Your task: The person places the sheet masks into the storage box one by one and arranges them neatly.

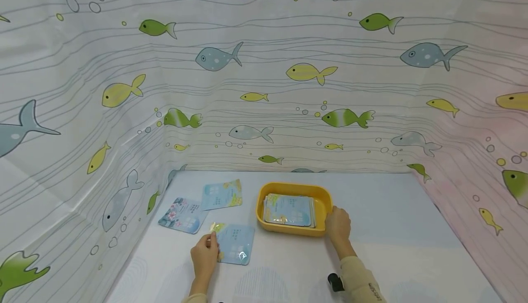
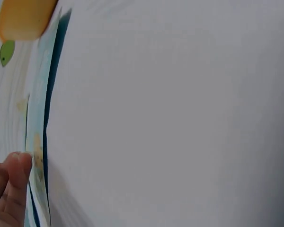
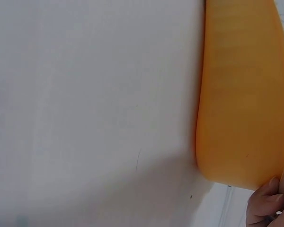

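Observation:
In the head view my left hand [image 1: 204, 255] pinches the left edge of a light blue sachet [image 1: 236, 244] with yellow flowers, between thumb and fingers. The left wrist view catches that sachet [image 2: 42, 94] nearly edge-on beside the fingertips [image 2: 19, 165]; whether it is fully off the table cannot be told. My right hand [image 1: 339, 226] grips the right end of a yellow plastic tray [image 1: 322, 207]. Its curled fingers [image 3: 266, 201] show at the corner of the tray [image 3: 246, 94] in the right wrist view. Inside the tray lies a stack of similar sachets [image 1: 288, 210].
Left of the tray, a pink-flowered sachet [image 1: 183, 215] and another yellow-flowered one [image 1: 222, 195] lie flat, corners meeting. The pale table [image 1: 396, 229] extends to the right. Fish-printed curtains [image 1: 264, 110] enclose its back and sides.

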`<state>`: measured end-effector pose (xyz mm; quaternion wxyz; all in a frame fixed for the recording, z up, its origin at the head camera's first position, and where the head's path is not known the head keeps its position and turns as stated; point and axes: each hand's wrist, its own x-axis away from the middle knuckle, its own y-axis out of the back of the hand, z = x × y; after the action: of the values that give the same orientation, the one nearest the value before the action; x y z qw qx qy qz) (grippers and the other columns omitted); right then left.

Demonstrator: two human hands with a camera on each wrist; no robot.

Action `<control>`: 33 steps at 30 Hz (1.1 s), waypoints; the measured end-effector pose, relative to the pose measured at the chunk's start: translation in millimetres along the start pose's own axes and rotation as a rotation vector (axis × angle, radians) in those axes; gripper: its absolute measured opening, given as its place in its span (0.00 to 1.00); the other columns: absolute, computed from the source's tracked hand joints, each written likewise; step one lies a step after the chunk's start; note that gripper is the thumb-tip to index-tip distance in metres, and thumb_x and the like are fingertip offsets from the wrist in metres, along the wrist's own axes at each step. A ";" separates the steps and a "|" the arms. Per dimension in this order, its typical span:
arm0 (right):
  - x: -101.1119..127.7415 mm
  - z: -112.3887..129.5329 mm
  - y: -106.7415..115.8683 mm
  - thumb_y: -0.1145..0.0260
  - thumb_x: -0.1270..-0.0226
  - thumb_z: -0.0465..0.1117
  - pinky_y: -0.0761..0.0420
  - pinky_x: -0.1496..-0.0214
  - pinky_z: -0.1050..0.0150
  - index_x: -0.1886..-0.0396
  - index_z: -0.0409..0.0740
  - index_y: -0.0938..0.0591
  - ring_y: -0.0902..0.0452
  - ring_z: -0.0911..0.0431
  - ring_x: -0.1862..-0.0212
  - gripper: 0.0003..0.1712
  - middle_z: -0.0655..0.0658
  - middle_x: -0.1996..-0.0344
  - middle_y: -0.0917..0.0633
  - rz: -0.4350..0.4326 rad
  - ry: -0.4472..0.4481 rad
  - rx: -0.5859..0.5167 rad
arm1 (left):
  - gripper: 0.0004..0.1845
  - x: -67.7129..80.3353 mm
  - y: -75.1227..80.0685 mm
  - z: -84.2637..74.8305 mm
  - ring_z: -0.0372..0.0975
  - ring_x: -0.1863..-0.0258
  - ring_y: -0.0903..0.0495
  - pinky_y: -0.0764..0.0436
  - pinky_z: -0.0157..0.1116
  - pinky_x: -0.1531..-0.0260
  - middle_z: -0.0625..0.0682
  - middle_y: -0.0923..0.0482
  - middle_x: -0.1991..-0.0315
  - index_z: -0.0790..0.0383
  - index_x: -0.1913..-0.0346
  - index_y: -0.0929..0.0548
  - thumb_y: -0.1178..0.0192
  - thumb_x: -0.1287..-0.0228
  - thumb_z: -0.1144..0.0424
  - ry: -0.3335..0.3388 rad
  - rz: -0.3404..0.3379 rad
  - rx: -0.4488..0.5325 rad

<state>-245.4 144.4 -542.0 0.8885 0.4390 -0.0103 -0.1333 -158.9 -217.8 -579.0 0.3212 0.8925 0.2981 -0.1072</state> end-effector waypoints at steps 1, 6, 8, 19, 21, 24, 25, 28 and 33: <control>0.0 -0.2 0.2 0.44 0.39 0.29 0.23 0.76 0.53 0.67 0.24 0.22 0.26 0.46 0.74 0.09 0.33 0.74 0.22 0.005 -0.002 0.000 | 0.10 -0.6 2.5 2.7 0.33 0.90 0.27 0.28 0.29 0.88 0.53 0.21 0.86 0.75 0.68 0.18 0.43 0.36 0.68 -0.004 -0.015 -0.029; 0.6 0.1 1.8 0.45 0.39 0.29 0.23 0.76 0.53 0.66 0.23 0.22 0.26 0.46 0.74 0.10 0.32 0.74 0.22 0.023 -0.009 0.001 | 0.10 -7.1 12.6 14.5 0.38 0.88 0.29 0.29 0.36 0.84 0.52 0.24 0.87 0.74 0.72 0.17 0.41 0.40 0.68 0.027 -0.087 -0.127; 0.5 -0.3 1.9 0.45 0.39 0.29 0.23 0.76 0.53 0.67 0.23 0.22 0.26 0.46 0.74 0.09 0.33 0.74 0.23 0.016 0.003 0.005 | 0.11 -10.9 16.6 16.7 0.42 0.87 0.27 0.27 0.40 0.82 0.55 0.23 0.86 0.75 0.73 0.18 0.42 0.40 0.67 0.050 -0.101 -0.139; -0.6 -1.7 2.5 0.46 0.40 0.28 0.24 0.77 0.55 0.67 0.24 0.21 0.27 0.48 0.75 0.09 0.34 0.75 0.22 0.014 -0.012 -0.011 | 0.15 -31.7 30.9 32.3 0.62 0.72 0.23 0.28 0.55 0.67 0.67 0.20 0.77 0.79 0.72 0.20 0.44 0.42 0.64 0.269 -0.108 -0.211; -0.2 -2.3 2.3 0.45 0.40 0.28 0.24 0.77 0.54 0.67 0.24 0.21 0.27 0.47 0.75 0.09 0.34 0.75 0.23 0.012 -0.009 -0.011 | 0.16 -35.5 31.6 31.4 0.64 0.71 0.23 0.28 0.56 0.67 0.69 0.21 0.76 0.80 0.73 0.20 0.44 0.43 0.64 0.289 -0.103 -0.216; 0.2 -2.9 1.5 0.45 0.39 0.28 0.24 0.77 0.55 0.68 0.24 0.22 0.27 0.48 0.75 0.09 0.34 0.76 0.23 0.008 -0.001 -0.009 | 0.18 -40.0 32.1 30.4 0.65 0.70 0.24 0.29 0.57 0.67 0.72 0.21 0.73 0.80 0.73 0.21 0.43 0.43 0.62 0.323 -0.093 -0.225; 0.4 -2.9 1.4 0.45 0.39 0.28 0.24 0.77 0.55 0.68 0.24 0.22 0.28 0.48 0.75 0.09 0.34 0.76 0.23 0.008 -0.001 -0.011 | 0.18 -41.1 32.2 30.1 0.65 0.69 0.24 0.29 0.57 0.67 0.72 0.21 0.73 0.80 0.73 0.21 0.43 0.44 0.62 0.335 -0.089 -0.228; 0.4 -2.6 0.2 0.45 0.39 0.28 0.24 0.78 0.56 0.70 0.25 0.22 0.28 0.48 0.76 0.08 0.35 0.76 0.24 0.008 0.003 -0.013 | 0.19 -43.4 31.9 28.9 0.65 0.70 0.25 0.29 0.56 0.68 0.73 0.22 0.73 0.81 0.74 0.22 0.42 0.44 0.60 0.366 -0.082 -0.237; 1.5 -0.2 0.6 0.46 0.40 0.28 0.26 0.80 0.58 0.73 0.26 0.23 0.29 0.49 0.77 0.08 0.36 0.78 0.25 0.010 0.003 -0.026 | 0.22 -45.7 30.5 27.3 0.67 0.68 0.25 0.30 0.56 0.67 0.76 0.23 0.71 0.84 0.73 0.22 0.43 0.44 0.59 0.420 -0.083 -0.241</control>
<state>-243.8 144.5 -541.9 0.8947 0.4277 -0.0096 -0.1284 -177.1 -275.1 -567.0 0.3518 0.8372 0.4056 0.1040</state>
